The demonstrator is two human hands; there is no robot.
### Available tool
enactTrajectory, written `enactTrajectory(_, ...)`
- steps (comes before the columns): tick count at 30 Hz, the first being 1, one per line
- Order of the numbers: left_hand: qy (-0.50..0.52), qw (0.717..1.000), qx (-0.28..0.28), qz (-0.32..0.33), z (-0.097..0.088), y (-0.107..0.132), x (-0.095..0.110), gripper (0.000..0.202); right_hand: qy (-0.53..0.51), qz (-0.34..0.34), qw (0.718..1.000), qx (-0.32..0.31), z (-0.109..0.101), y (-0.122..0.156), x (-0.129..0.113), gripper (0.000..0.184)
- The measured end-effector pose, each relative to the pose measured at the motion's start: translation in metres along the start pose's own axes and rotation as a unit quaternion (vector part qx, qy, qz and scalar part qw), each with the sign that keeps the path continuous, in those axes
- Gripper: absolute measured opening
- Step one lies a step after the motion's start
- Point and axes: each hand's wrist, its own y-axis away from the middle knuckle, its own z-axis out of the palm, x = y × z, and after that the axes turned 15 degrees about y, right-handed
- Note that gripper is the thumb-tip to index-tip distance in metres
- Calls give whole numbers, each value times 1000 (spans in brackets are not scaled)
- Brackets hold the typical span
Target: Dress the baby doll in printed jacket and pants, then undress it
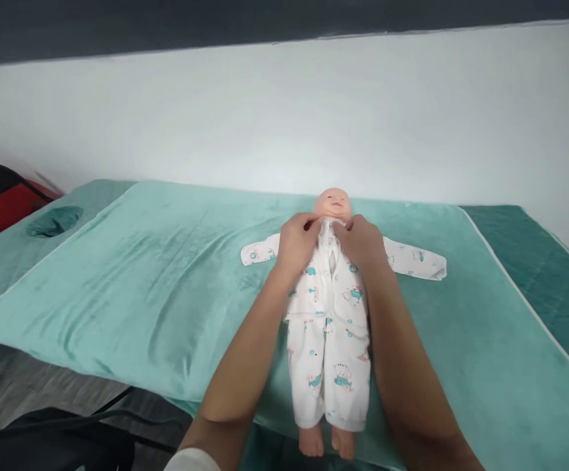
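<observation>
A baby doll [332, 201] lies on its back on a teal blanket [167, 288], head toward the wall and bare feet toward me. It wears a white printed top [314, 288] with sleeves spread to both sides, and matching trousers [331, 373]. My left hand [298, 240] pinches the left side of the top's collar just under the chin. My right hand [360, 241] grips the right side of the collar. Both hands have their fingers closed on the fabric.
The blanket covers a padded table [539, 261] with a darker teal cover and a face hole [53, 221] at the left end. A white wall stands behind. A red and black object [0, 203] sits at far left. A dark chair [53, 445] is at lower left.
</observation>
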Motion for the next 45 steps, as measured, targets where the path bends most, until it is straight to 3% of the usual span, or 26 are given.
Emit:
enactTrajectory(4, -24, 995, -66, -65, 16, -26, -7, 15, -65, -24, 998, 6, 4, 1, 10, 26)
enactTrajectory(12, 3, 994, -77, -78, 15, -19, 1, 7, -139, -20, 989, -43, -3, -6, 22, 17)
enactTrajectory(18, 52, 989, -100, -93, 14, -18, -3, 10, -279, -3, 960, -35, -1, -7, 22, 18)
enactTrajectory(21, 47, 990, -97, -89, 14, -19, -6, 10, -329, 8, 944, -23, 0, -6, 17, 17)
enactTrajectory(24, 105, 986, -81, -97, 17, -22, -6, 9, -370, 11, 929, -1, 4, -7, 14, 17)
enactTrajectory(28, 214, 967, -28, -135, 27, -25, -3, 10, -404, 23, 915, 2, 9, -9, 16, 18)
enactTrajectory(31, 209, 970, -6, -126, 35, -26, -3, 9, -428, 34, 903, -1, 10, -9, 17, 20)
enactTrajectory(36, 149, 985, -18, -90, 37, -24, -10, 11, -415, 20, 910, 7, 10, -8, 15, 18)
enactTrajectory(45, 176, 978, -42, -104, 30, -24, -11, 12, -430, -1, 903, -12, 15, -11, 16, 15)
